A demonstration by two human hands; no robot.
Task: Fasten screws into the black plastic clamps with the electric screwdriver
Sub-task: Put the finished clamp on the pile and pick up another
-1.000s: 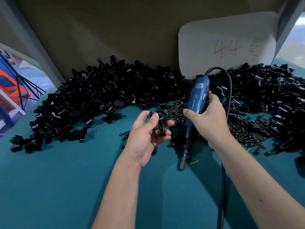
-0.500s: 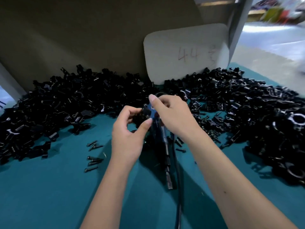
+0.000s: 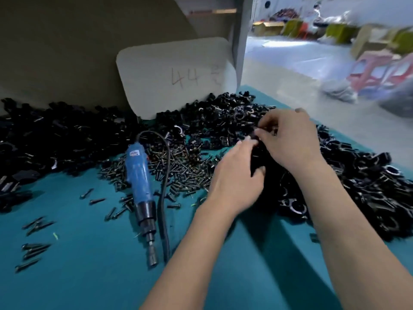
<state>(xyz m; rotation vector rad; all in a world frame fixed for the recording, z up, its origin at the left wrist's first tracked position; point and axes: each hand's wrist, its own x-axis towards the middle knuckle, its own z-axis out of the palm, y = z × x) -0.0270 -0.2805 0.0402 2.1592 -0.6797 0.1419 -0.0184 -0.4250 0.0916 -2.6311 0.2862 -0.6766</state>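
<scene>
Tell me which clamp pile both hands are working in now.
The right-hand clamp pile, where the left hand and right hand meet; the other pile lies far left.

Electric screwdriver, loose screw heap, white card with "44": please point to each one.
Electric screwdriver (image 3: 138, 175), head view, on its blue body.
Loose screw heap (image 3: 185, 166), head view, on its middle.
White card (image 3: 169, 70), head view, on its blank face.

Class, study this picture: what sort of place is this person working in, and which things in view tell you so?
Probably a factory assembly bench: heaps of identical black plastic clamps, a pile of loose screws and a corded blue electric screwdriver lie on the teal table, with stacked boxes beyond.
</scene>
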